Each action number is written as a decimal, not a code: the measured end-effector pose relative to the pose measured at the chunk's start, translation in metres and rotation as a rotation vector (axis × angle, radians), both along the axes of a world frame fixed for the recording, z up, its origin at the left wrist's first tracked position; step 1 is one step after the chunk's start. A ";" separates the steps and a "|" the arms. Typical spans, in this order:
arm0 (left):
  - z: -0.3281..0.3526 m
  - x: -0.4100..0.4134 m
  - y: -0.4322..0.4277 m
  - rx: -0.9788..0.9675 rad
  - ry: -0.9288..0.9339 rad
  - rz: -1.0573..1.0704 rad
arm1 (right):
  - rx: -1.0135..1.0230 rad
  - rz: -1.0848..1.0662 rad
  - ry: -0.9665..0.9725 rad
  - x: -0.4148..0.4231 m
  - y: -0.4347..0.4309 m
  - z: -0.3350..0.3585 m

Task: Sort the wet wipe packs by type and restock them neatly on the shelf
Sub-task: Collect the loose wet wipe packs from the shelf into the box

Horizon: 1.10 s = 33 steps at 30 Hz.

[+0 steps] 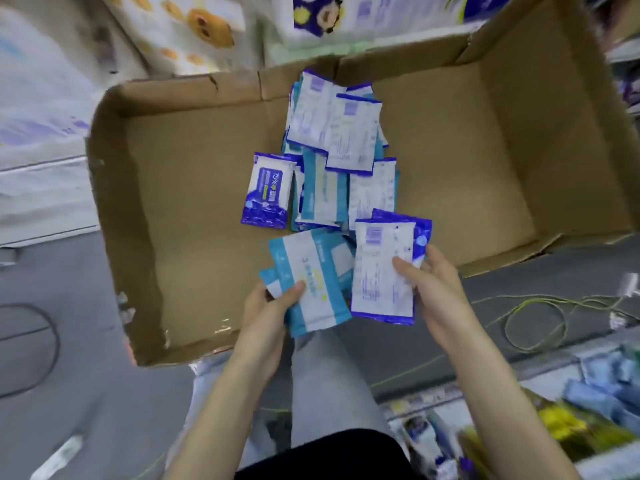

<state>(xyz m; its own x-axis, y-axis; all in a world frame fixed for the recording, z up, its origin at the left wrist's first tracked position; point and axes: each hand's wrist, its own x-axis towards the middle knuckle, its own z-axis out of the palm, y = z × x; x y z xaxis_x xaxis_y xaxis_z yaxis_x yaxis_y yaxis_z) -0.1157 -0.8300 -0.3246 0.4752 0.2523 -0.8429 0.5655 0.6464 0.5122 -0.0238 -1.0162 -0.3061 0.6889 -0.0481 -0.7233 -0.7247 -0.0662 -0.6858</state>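
A wide, shallow cardboard box (145, 244) lies on the floor in front of me. A loose pile of wet wipe packs (341, 147) runs down its middle, some edged dark blue, some light blue. One dark blue pack (266, 190) lies face up at the pile's left. My left hand (268, 308) grips a small stack of light blue packs (313, 282) near the box's front edge. Beside it, my right hand (434, 285) holds a stack of dark blue packs (381, 268), thumb on top.
Large paper-goods packs (194, 29) stand behind the box. At the lower right a shelf (554, 420) holds blurred blue and yellow goods. A green cord (533, 317) loops on the grey floor to the right. My legs (329, 382) are below the box.
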 end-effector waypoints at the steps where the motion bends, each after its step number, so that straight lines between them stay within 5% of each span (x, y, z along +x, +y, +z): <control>1: -0.012 0.009 -0.009 -0.011 -0.003 0.012 | -0.002 0.055 -0.006 0.014 -0.006 -0.011; 9: -0.088 0.052 -0.041 0.150 0.195 -0.151 | -0.188 0.582 -0.062 0.055 -0.027 -0.089; 14: -0.092 0.055 -0.032 0.529 0.348 -0.511 | -0.503 0.696 -0.055 0.058 -0.031 -0.095; 19: -0.070 0.054 -0.020 0.644 0.273 -0.626 | -0.597 0.683 -0.168 0.056 -0.017 -0.072; 26: 0.010 0.046 0.035 0.767 0.067 -0.393 | -0.446 0.685 -0.408 0.061 0.049 -0.001; 33: 0.095 -0.004 0.123 0.826 -0.136 -0.108 | -0.243 0.959 -0.603 0.033 0.173 0.087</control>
